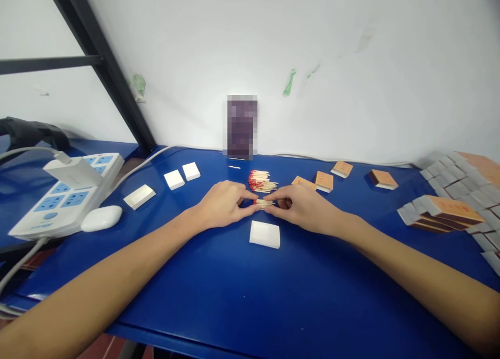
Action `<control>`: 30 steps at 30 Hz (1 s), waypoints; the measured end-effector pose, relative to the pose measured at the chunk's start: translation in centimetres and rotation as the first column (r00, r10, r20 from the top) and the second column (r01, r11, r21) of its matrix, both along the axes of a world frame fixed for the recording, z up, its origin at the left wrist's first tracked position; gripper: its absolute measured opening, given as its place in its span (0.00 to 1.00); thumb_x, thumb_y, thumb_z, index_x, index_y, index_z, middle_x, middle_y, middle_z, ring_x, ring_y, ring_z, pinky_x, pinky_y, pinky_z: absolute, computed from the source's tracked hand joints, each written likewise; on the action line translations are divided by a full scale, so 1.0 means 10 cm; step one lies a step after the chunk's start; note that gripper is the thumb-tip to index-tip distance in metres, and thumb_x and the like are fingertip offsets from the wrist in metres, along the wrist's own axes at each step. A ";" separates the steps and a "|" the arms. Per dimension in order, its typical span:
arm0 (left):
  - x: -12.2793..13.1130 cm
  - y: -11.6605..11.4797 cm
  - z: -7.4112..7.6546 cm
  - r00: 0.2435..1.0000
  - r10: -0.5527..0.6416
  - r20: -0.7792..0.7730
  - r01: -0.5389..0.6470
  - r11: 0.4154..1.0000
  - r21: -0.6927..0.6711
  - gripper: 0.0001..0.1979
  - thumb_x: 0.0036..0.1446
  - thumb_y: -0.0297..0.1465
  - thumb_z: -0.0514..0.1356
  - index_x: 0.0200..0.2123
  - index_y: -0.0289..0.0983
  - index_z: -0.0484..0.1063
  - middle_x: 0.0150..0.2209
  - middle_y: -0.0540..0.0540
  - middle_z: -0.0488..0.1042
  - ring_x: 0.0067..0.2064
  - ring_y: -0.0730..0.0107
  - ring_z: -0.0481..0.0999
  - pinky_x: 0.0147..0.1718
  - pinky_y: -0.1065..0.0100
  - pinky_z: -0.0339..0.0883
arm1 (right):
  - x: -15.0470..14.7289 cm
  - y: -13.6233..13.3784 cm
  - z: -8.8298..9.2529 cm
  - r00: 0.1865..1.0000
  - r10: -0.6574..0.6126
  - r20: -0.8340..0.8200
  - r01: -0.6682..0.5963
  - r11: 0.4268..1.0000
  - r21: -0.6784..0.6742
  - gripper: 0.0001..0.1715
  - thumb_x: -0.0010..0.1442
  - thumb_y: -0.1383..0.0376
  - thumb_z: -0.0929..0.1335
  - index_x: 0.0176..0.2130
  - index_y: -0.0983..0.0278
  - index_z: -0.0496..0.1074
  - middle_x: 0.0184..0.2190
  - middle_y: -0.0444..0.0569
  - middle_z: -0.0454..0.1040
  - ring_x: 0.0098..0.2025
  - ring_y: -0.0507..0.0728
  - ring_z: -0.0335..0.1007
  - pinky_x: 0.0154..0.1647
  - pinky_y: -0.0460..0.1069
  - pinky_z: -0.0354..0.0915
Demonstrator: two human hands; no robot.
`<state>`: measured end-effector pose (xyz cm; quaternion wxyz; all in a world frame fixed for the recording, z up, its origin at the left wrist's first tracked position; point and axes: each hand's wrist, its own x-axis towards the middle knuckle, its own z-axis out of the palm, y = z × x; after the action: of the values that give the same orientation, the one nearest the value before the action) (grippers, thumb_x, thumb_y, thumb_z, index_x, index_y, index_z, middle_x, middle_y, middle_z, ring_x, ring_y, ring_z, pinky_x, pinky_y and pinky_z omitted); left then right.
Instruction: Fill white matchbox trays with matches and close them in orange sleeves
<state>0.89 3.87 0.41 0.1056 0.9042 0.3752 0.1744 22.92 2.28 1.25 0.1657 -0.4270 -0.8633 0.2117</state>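
On the blue table (219, 291) my left hand (223, 203) and my right hand (302, 207) meet fingertip to fingertip. Together they pinch a small bundle of red-tipped matches (264, 203) just above the tabletop. A loose pile of matches (261, 182) lies right behind the hands. A white inner matchbox tray (265, 234) sits on the table just in front of the hands.
Three more white trays (174, 180) lie at the left, beside a white power strip (64, 192) and an earbud case (101, 218). Orange matchbox sleeves (324, 181) are scattered at the right, with stacks of boxes (449, 213) at the far right. A blurred dark object (241, 125) leans on the wall.
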 end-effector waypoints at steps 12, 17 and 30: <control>-0.04 -0.01 -0.01 0.993 -0.087 -0.079 0.097 0.987 0.126 0.16 0.64 0.41 0.55 0.44 0.38 0.78 0.34 0.47 0.72 0.36 0.69 0.71 0.35 0.68 0.62 | -0.07 -0.04 0.00 0.996 0.020 0.083 -0.037 0.979 0.200 0.13 0.64 0.67 0.65 0.35 0.63 0.79 0.33 0.48 0.76 0.34 0.54 0.69 0.35 0.49 0.62; 0.00 -0.02 0.06 0.987 -0.098 -0.129 0.117 0.983 0.144 0.13 0.65 0.37 0.54 0.41 0.38 0.77 0.36 0.46 0.72 0.39 0.67 0.70 0.38 0.66 0.64 | -0.12 -0.07 -0.02 0.991 -0.009 0.136 -0.025 0.969 0.246 0.13 0.65 0.67 0.64 0.35 0.65 0.78 0.32 0.51 0.76 0.35 0.55 0.70 0.37 0.50 0.64; 0.13 -0.12 0.06 0.904 -0.011 -0.428 0.105 0.974 0.198 0.14 0.70 0.34 0.43 0.41 0.33 0.64 0.37 0.42 0.72 0.35 0.60 0.76 0.33 0.60 0.67 | -0.18 -0.10 -0.07 0.958 -0.043 0.285 -0.056 0.942 0.331 0.11 0.66 0.70 0.62 0.36 0.68 0.73 0.36 0.53 0.74 0.40 0.58 0.70 0.41 0.52 0.66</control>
<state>2.21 2.71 0.97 -0.0726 0.9373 0.3407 0.0101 21.12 1.31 0.60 0.1079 -0.4161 -0.9029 -0.0024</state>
